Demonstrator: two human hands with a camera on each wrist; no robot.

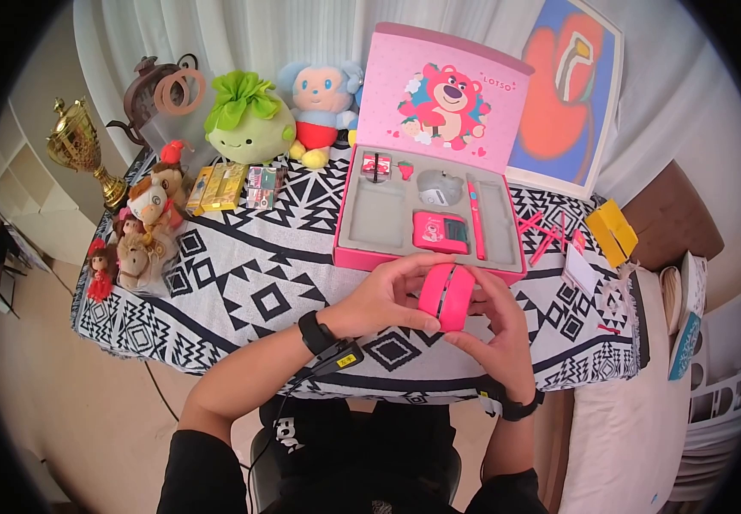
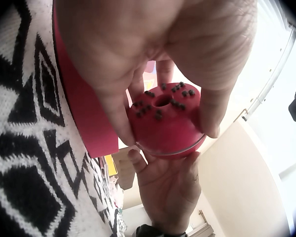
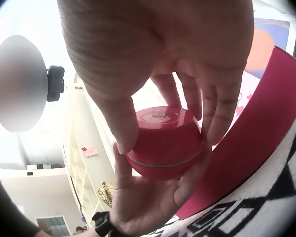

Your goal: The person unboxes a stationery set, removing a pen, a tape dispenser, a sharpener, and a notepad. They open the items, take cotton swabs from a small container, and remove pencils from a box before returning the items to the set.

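A round hot-pink mini desk vacuum is held up between both hands in front of the open gift box. A dark seam runs round its middle. My left hand grips one half, thumb on the near side and fingers on the far side. The right hand grips the other half in the same way. In the left wrist view the underside of the vacuum shows a central hole with dark bristle tufts about it. The right wrist view shows its other, flat end with a round marking.
The box's grey insert bears a pink pen, a wrapped round item and a pink boxy item. Plush toys, dolls and a gold trophy stand left. A yellow box lies right.
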